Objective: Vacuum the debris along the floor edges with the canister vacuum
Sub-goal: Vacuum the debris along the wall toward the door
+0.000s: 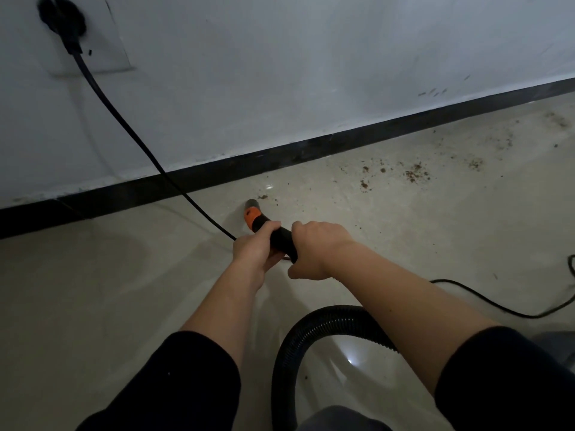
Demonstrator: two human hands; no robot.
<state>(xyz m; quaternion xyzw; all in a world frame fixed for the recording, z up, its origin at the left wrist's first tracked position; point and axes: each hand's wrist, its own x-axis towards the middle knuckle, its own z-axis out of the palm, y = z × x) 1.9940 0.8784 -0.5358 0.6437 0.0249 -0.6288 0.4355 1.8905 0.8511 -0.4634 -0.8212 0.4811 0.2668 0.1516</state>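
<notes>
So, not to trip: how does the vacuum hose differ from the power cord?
The vacuum hose is thick and ribbed; the power cord is thin and smooth. The hose loops low near the floor; the cord slants down from the wall plug to the floor. Both are black.

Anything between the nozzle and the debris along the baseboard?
Nothing visible. The vacuum nozzle tip sits just short of the nearest debris, with only bare floor between it and the patches further right along the baseboard. The power cord crosses the floor on the nozzle's left, off that path.
</notes>
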